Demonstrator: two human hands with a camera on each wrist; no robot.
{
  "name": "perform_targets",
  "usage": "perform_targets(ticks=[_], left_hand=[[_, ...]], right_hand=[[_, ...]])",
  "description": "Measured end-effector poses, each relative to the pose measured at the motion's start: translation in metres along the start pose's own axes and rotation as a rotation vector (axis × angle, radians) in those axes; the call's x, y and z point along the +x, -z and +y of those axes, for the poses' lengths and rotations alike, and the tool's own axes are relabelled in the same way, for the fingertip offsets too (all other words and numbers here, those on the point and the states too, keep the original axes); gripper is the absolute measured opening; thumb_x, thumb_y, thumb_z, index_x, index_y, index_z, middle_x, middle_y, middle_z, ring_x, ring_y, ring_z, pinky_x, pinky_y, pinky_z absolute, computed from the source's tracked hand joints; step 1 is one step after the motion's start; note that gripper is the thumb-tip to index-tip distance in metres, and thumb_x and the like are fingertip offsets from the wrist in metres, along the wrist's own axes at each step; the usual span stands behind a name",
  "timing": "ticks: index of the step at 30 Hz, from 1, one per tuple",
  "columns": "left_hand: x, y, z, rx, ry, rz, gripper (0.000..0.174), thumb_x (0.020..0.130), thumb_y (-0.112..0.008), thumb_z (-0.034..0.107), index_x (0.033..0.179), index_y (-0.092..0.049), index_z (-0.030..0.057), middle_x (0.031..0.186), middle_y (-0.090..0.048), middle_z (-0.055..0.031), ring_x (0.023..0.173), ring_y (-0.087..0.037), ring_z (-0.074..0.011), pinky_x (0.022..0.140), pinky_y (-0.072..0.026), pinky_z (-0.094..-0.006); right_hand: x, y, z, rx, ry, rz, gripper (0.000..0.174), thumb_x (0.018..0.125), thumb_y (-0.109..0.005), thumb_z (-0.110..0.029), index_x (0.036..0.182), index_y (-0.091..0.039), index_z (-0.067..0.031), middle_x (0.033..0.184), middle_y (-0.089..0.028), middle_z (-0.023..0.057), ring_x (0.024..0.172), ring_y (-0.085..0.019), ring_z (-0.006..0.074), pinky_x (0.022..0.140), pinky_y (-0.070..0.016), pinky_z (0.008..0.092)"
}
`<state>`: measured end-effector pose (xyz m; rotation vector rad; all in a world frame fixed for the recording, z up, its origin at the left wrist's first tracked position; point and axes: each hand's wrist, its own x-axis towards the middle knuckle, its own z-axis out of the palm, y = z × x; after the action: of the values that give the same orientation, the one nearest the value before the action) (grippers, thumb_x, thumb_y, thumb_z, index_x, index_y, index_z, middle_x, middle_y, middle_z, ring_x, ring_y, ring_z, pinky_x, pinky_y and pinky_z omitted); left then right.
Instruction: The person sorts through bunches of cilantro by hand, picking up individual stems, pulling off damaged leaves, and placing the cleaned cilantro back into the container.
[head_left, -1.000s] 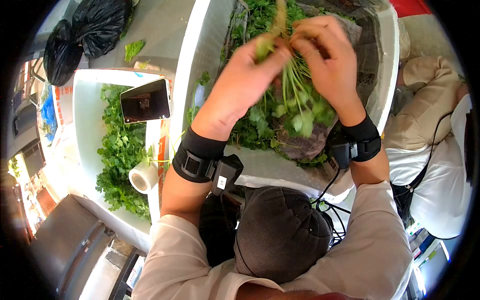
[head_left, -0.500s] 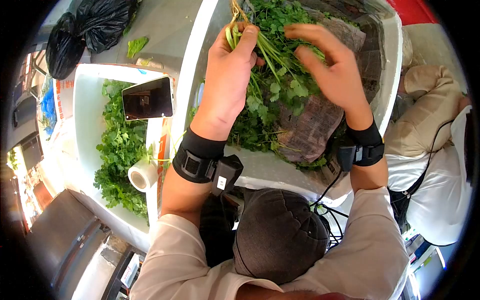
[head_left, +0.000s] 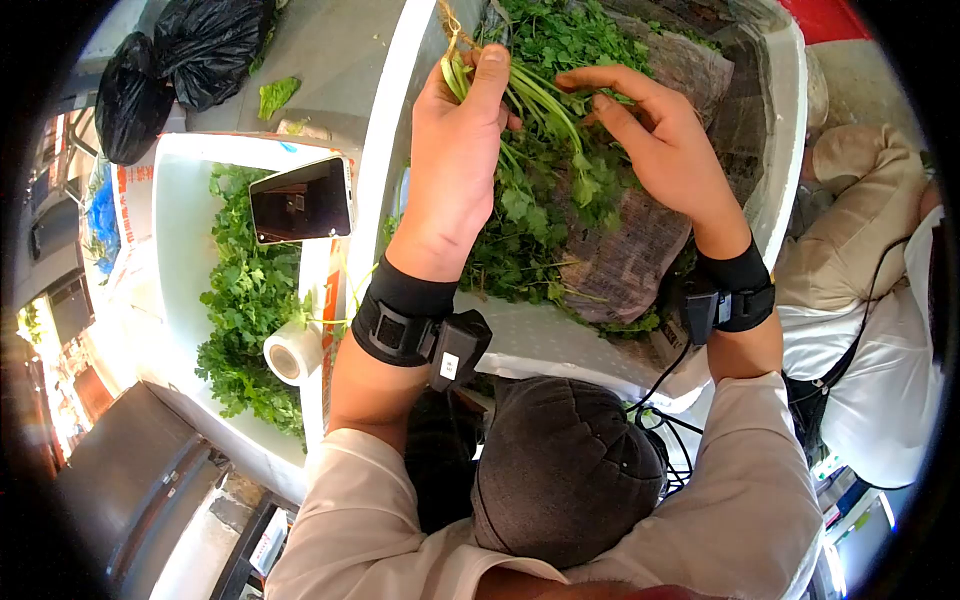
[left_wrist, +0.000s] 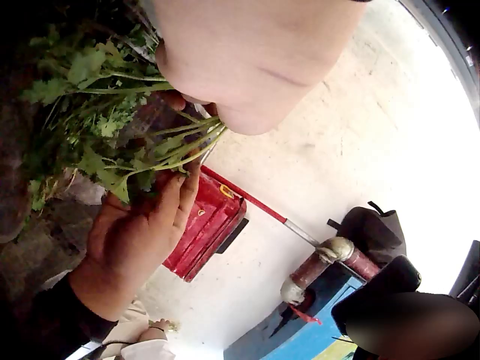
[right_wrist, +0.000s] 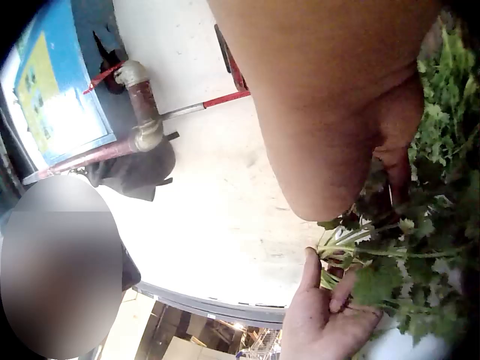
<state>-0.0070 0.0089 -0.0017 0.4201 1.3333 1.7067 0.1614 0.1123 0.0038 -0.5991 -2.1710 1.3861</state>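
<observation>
Closing in since half a second before, the right hand [head_left: 665, 150] had settled onto the stems, while the left hand [head_left: 455, 150] had barely shifted. Well left of the foam box [head_left: 560, 345], black bags [head_left: 200, 45] lay on the ground. Nearer it, a phone [head_left: 300, 200] rested on the rim of a neighbouring crate [head_left: 165, 200] of greens, with a tape roll [head_left: 292, 353] on that same rim. Over the foam box's left wall, the left hand gripped the coriander bunch [head_left: 545, 130] firmly near its root end, thumb wrapped across the stems. The bunch's long axis ran slantwise. Its pale roots pointed away from the person, beyond the foam box's far left corner, and its leaves hung back toward the person and rightward, above the newspaper [head_left: 625, 255] lining the foam box. Over the foam box's middle, the right hand held the stems in a loose pinch, thumb on one side and fingers laid across the other, just beside the left hand.
</observation>
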Motion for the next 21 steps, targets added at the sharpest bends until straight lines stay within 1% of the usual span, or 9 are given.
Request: perform_targets(ticks=[2, 3, 4, 6, 7, 9, 12, 14, 21], left_hand=[[-0.001, 0.001, 0.000, 0.003, 0.000, -0.003, 0.021, 0.102, -0.064, 0.027, 0.108, -0.061, 0.0066, 0.092, -0.060, 0.0021, 0.079, -0.055, -0.0098, 0.072, -0.0437, -0.0276], [-0.001, 0.001, 0.000, 0.004, 0.000, -0.005, 0.022, 0.102, -0.064, 0.028, 0.108, -0.061, 0.0064, 0.092, -0.060, 0.0020, 0.079, -0.055, -0.0098, 0.072, -0.0436, -0.0275], [-0.001, 0.000, 0.000, 0.004, 0.000, -0.005, 0.022, 0.102, -0.064, 0.028, 0.108, -0.061, 0.0064, 0.092, -0.060, 0.0020, 0.079, -0.055, -0.0098, 0.072, -0.0436, -0.0275], [-0.001, -0.004, 0.002, -0.011, -0.027, 0.006, 0.025, 0.101, -0.065, 0.031, 0.096, -0.060, 0.0072, 0.075, -0.053, 0.0031, 0.067, -0.051, -0.0083, 0.064, -0.0440, -0.0265], [-0.001, -0.003, 0.002, -0.010, -0.027, 0.006, 0.025, 0.101, -0.065, 0.031, 0.096, -0.060, 0.0072, 0.075, -0.053, 0.0031, 0.067, -0.051, -0.0083, 0.064, -0.0440, -0.0265], [-0.002, -0.001, 0.001, -0.004, 0.004, -0.017, 0.025, 0.102, -0.062, 0.031, 0.108, -0.061, 0.0062, 0.093, -0.060, 0.0017, 0.079, -0.054, -0.0095, 0.071, -0.0437, -0.0281], [0.000, 0.002, -0.002, 0.038, 0.037, -0.019, 0.025, 0.104, -0.060, 0.031, 0.107, -0.060, 0.0062, 0.094, -0.060, 0.0012, 0.078, -0.055, -0.0097, 0.071, -0.0446, -0.0284], [0.001, 0.003, -0.003, 0.038, 0.048, -0.027, 0.025, 0.104, -0.059, 0.031, 0.108, -0.060, 0.0062, 0.095, -0.061, 0.0006, 0.078, -0.055, -0.0100, 0.071, -0.0453, -0.0287], [0.000, 0.002, -0.004, -0.078, 0.085, -0.059, 0.023, 0.105, -0.058, 0.029, 0.109, -0.059, 0.0069, 0.098, -0.062, -0.0004, 0.080, -0.058, -0.0109, 0.071, -0.0471, -0.0298]], right_hand=[[-0.001, 0.001, -0.003, 0.036, -0.125, -0.053, 0.029, 0.097, -0.063, -0.008, 0.126, -0.065, -0.0058, 0.108, -0.067, 0.0071, 0.095, -0.063, 0.0135, 0.082, -0.0513, 0.0262], [-0.002, -0.001, -0.003, 0.037, -0.125, -0.053, 0.029, 0.097, -0.063, -0.008, 0.126, -0.065, -0.0058, 0.108, -0.067, 0.0071, 0.095, -0.063, 0.0135, 0.082, -0.0513, 0.0262], [-0.002, -0.004, -0.004, 0.083, -0.073, -0.059, 0.031, 0.095, -0.065, -0.008, 0.126, -0.065, -0.0061, 0.110, -0.066, 0.0075, 0.098, -0.063, 0.0153, 0.084, -0.0522, 0.0278], [-0.002, -0.006, -0.003, 0.130, -0.020, -0.066, 0.033, 0.094, -0.067, -0.007, 0.127, -0.065, -0.0063, 0.113, -0.064, 0.0080, 0.101, -0.063, 0.0171, 0.086, -0.0530, 0.0294], [-0.001, -0.007, -0.003, 0.078, 0.033, -0.040, 0.033, 0.092, -0.068, -0.007, 0.125, -0.065, -0.0061, 0.117, -0.062, 0.0085, 0.103, -0.063, 0.0195, 0.087, -0.0539, 0.0309], [-0.001, -0.007, -0.002, 0.028, 0.088, -0.014, 0.034, 0.090, -0.070, -0.006, 0.124, -0.065, -0.0058, 0.120, -0.061, 0.0090, 0.105, -0.064, 0.0219, 0.088, -0.0547, 0.0325], [0.000, -0.005, -0.002, -0.109, 0.145, 0.026, 0.032, 0.089, -0.069, -0.004, 0.121, -0.065, -0.0068, 0.123, -0.060, 0.0102, 0.104, -0.064, 0.0261, 0.086, -0.0548, 0.0334], [-0.002, -0.003, 0.001, -0.310, 0.225, 0.005, 0.029, 0.089, -0.068, -0.003, 0.117, -0.066, -0.0071, 0.125, -0.059, 0.0116, 0.104, -0.064, 0.0284, 0.084, -0.0545, 0.0343], [-0.003, -0.010, 0.000, -0.299, 0.180, 0.021, 0.015, 0.089, -0.069, -0.005, 0.103, -0.072, -0.0059, 0.127, -0.059, 0.0108, 0.097, -0.066, 0.0289, 0.083, -0.0539, 0.0377]])
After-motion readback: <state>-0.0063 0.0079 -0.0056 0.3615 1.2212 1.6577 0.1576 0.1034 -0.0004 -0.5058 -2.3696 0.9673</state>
